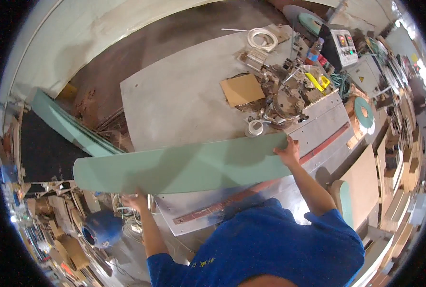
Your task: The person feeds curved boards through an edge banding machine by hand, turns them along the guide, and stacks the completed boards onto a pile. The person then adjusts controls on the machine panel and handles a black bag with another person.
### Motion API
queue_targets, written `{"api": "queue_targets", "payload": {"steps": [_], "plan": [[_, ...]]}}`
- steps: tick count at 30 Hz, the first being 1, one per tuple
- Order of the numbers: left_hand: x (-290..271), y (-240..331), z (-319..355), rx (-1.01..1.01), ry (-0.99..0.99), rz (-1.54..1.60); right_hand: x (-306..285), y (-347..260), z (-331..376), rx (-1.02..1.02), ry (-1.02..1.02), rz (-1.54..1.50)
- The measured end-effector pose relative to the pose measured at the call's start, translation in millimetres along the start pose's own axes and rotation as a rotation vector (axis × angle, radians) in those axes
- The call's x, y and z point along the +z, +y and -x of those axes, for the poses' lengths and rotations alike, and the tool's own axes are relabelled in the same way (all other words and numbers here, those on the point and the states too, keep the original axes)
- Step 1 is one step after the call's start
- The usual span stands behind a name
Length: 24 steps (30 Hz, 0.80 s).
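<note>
A long pale-green board point(184, 165) with a rounded left end lies across in front of me, over the near part of a grey metal worktable point(170, 105). Its left end reaches out past the table's side. At the board's right end my right hand point(289, 152) is closed round the edge, thumb on top. My left hand point(135, 200) holds the near edge toward the left; its fingers are partly hidden under the board. Just beyond the board's right half stands a machine head point(284, 105) of dusty metal parts, with a brown cardboard piece point(243, 90) on it.
More green boards point(74, 126) lie on a black surface at the left. A white coil point(262, 39), a bottle point(314, 51) and a yellow cutter point(316, 82) sit around the machine. A control box point(343, 45) stands at the far right; a blue drum point(102, 228) is at lower left.
</note>
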<state>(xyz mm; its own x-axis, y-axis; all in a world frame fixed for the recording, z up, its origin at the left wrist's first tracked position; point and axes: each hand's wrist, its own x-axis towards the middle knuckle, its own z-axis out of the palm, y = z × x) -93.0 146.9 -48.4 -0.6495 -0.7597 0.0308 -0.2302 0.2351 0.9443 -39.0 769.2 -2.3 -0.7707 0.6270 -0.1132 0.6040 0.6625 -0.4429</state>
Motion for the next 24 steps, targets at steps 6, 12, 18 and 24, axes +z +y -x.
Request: {"api": "queue_targets", "payload": {"steps": [6, 12, 18, 24], "plan": [[3, -2, -61, -0.669, -0.026, 0.43, 18, -34, 21, 0.094, 0.031, -0.08], [11, 32, -62, -0.718, 0.198, 0.429, 28, -63, 36, 0.041, 0.01, -0.07], [-49, -54, -104, -0.652, 0.19, 0.496, 31, -96, 48, 0.039, -0.008, -0.055], [-107, -90, -109, -0.631, 0.164, 0.53, 43, -118, 61, -0.05, -0.05, -0.069]]}}
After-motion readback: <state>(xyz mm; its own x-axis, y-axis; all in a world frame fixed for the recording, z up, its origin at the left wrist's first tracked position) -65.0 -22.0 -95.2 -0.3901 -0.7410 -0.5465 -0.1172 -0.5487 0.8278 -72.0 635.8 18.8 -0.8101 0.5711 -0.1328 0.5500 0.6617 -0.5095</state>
